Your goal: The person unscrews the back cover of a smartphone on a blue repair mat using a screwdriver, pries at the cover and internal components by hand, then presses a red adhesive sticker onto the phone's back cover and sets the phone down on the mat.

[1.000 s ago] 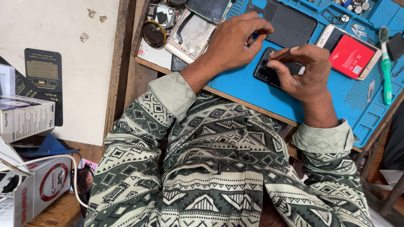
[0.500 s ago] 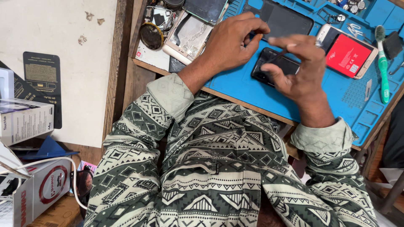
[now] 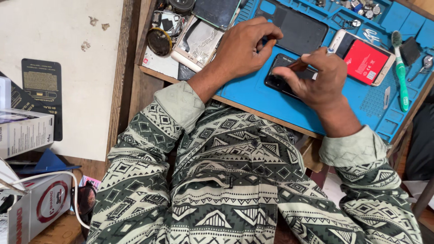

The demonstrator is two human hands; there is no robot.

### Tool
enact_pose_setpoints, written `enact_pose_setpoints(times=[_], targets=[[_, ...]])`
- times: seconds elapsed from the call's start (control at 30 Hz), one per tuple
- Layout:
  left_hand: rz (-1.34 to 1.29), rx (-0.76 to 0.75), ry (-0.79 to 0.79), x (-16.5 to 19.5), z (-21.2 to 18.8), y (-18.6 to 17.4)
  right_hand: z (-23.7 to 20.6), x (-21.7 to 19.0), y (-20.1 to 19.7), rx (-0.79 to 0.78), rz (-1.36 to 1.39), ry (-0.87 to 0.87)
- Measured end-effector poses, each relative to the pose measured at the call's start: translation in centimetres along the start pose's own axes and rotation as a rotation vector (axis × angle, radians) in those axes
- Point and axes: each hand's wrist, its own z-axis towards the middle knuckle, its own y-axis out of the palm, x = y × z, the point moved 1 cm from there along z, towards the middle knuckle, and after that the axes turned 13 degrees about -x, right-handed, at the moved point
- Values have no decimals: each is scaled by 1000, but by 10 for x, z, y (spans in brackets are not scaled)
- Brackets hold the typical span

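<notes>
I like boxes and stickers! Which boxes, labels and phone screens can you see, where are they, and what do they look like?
White box: far left, rectangular, small dark print.
White box with red round logo: bottom left corner.
Black card: on the pale board, upright, gold print.
Red label: on an opened phone, right of the right hand.
Dark phone: under both hands, on the blue mat.

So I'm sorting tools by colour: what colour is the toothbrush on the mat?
Green, with a pale head; the toothbrush shows clearly in the head view, lying on the blue mat.

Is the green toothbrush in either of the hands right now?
No, the green toothbrush lies on the blue mat, apart from both hands on the black phone.
</notes>
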Motion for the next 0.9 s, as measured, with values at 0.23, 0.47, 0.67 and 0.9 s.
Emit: enact_pose_setpoints(times=[0.23,0.47,0.67,0.9], targets=[[46,19,13,2,-9,-7,2,-8,12,106,153,-13],[-2,-4,-23,4,-13,-21,12,-13,14,19,401,59],[-2,-2,-11,6,-14,-26,9,-21,16,27,259,-51],[-19,-6,-15,7,-9,-18,8,-21,12,60,160,-17]])
